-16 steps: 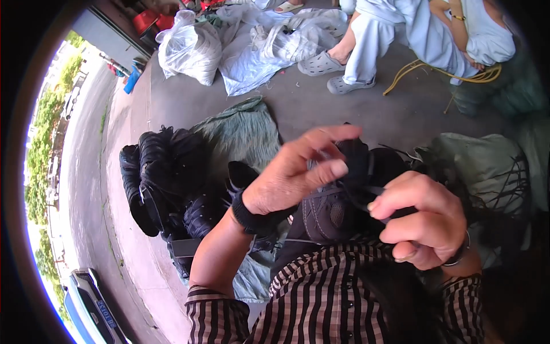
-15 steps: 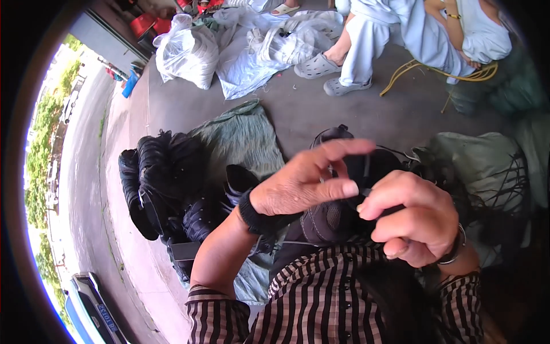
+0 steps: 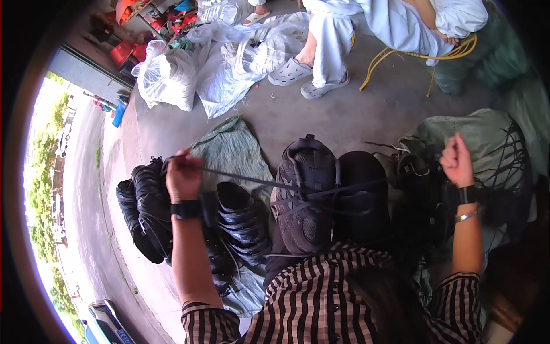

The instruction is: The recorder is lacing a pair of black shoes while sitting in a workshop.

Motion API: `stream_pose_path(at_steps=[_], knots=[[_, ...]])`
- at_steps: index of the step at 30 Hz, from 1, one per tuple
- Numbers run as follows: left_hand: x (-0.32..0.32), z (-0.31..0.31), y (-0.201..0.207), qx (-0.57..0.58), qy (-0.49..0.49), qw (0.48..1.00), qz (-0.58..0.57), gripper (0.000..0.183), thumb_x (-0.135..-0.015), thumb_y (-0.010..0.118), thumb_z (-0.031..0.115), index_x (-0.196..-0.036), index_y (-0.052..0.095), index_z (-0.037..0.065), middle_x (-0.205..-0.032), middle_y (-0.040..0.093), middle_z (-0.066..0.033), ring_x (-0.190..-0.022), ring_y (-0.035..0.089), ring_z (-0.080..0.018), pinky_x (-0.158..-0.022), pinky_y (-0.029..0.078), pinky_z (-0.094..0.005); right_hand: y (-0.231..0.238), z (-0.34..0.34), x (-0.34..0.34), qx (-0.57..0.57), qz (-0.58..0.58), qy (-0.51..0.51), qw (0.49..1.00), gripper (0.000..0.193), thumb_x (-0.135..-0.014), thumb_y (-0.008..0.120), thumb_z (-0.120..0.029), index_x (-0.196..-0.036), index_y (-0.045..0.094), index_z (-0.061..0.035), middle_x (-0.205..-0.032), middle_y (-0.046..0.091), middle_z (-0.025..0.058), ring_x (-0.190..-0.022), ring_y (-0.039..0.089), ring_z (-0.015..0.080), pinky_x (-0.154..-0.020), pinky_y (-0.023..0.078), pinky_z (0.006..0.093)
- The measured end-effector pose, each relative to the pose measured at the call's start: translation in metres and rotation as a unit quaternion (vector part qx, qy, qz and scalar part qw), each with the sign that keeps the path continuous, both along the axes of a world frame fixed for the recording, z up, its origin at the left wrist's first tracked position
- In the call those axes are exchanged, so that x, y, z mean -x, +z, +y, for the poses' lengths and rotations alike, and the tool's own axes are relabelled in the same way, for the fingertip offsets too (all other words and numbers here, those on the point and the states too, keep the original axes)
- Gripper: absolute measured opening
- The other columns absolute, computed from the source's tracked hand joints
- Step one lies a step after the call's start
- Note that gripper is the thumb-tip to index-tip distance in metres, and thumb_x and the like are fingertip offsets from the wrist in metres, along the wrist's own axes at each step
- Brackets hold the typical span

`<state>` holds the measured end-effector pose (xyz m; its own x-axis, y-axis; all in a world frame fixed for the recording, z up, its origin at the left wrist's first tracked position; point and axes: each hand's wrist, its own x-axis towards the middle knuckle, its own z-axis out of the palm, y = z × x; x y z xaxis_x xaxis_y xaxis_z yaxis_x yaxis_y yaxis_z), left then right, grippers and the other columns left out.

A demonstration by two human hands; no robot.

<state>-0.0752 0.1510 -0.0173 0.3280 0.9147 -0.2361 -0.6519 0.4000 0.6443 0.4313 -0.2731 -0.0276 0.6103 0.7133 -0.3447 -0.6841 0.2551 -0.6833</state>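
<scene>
A dark grey lace-up shoe (image 3: 309,221) sits in front of my striped shirt, its toe toward me. Its shoelace (image 3: 243,178) is pulled out to both sides, crossing over the shoe. Off to the left, my left hand (image 3: 184,175) is closed on one end of the lace, slightly blurred. My right hand (image 3: 457,161) is raised far to the right, fingers pinched together. The lace's other side runs toward it, though its last stretch is lost against dark things. Beside the shoe is a black rounded shape (image 3: 361,195) I cannot make out.
Black shoes (image 3: 152,200) are heaped at left, with more stacked shoes (image 3: 243,221) on a green woven sheet (image 3: 235,140). Loose laces (image 3: 504,166) lie over a grey-green sack (image 3: 452,126) at right. Beyond are white plastic bags (image 3: 169,77) and a seated person in grey clogs (image 3: 292,73).
My hands were close together above the shoe and have moved wide apart, left and right. The lace is now drawn out between them, and the shoe is uncovered. The view has shifted slightly.
</scene>
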Motion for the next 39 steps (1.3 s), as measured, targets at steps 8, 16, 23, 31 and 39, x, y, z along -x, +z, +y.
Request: stream_pose_path(at_steps=[8,16,23,31,39], knots=[[0.032,-0.059,0.029,-0.097,-0.038,0.940,0.324,0.031,-0.098,0.045,0.029,-0.106,0.062,0.004,-0.063,0.048,0.0034,-0.045,0.030,-0.0040,-0.040,0.023,-0.0201,-0.064,-0.098,-0.081,0.151,0.020,-0.135,0.979,0.010,-0.089,0.062,-0.023,-0.086,0.057,-0.0150,-0.057,0.042,-0.0056,-0.038,0.029,0.0045,-0.036,0.021,0.0217],[-0.087,-0.192,0.037,-0.643,-0.236,0.560,0.467,0.024,-0.069,0.075,0.010,-0.092,0.067,0.012,-0.064,0.058,-0.0041,-0.062,0.061,-0.0217,-0.057,0.049,-0.0321,0.052,0.084,0.150,0.135,-0.329,0.305,0.883,0.007,-0.083,0.063,-0.009,-0.088,0.064,-0.0040,-0.076,0.056,-0.0040,-0.063,0.047,0.0020,-0.055,0.039,0.0179],[-0.108,-0.192,0.041,-0.664,-0.193,0.520,0.501,0.024,-0.066,0.075,0.009,-0.086,0.062,0.011,-0.076,0.061,-0.0018,-0.068,0.062,-0.0217,-0.060,0.050,-0.0319,0.030,0.092,0.215,0.058,-0.787,0.262,0.556,0.017,-0.073,0.070,-0.008,-0.086,0.059,-0.0045,-0.072,0.059,0.0074,-0.066,0.062,0.0239,-0.058,0.048,0.0336],[-0.102,-0.168,0.061,-0.590,-0.316,0.524,0.526,0.013,-0.074,0.074,0.015,-0.084,0.067,0.011,-0.076,0.061,-0.0031,-0.069,0.063,-0.0208,-0.063,0.050,-0.0304,0.032,0.078,0.211,0.014,-0.762,0.232,0.605,0.008,-0.077,0.062,-0.005,-0.084,0.058,-0.0049,-0.069,0.060,0.0097,-0.064,0.063,0.0265,-0.056,0.050,0.0375],[-0.118,-0.156,0.051,-0.515,-0.360,0.656,0.418,0.017,-0.074,0.078,0.015,-0.080,0.065,0.005,-0.077,0.054,-0.0024,-0.075,0.055,-0.0152,-0.069,0.044,-0.0275,0.032,0.098,0.197,0.118,-0.658,0.239,0.704,0.013,-0.089,0.058,-0.014,-0.090,0.059,-0.0015,-0.071,0.059,0.0202,-0.071,0.059,0.0369,-0.060,0.047,0.0382]])
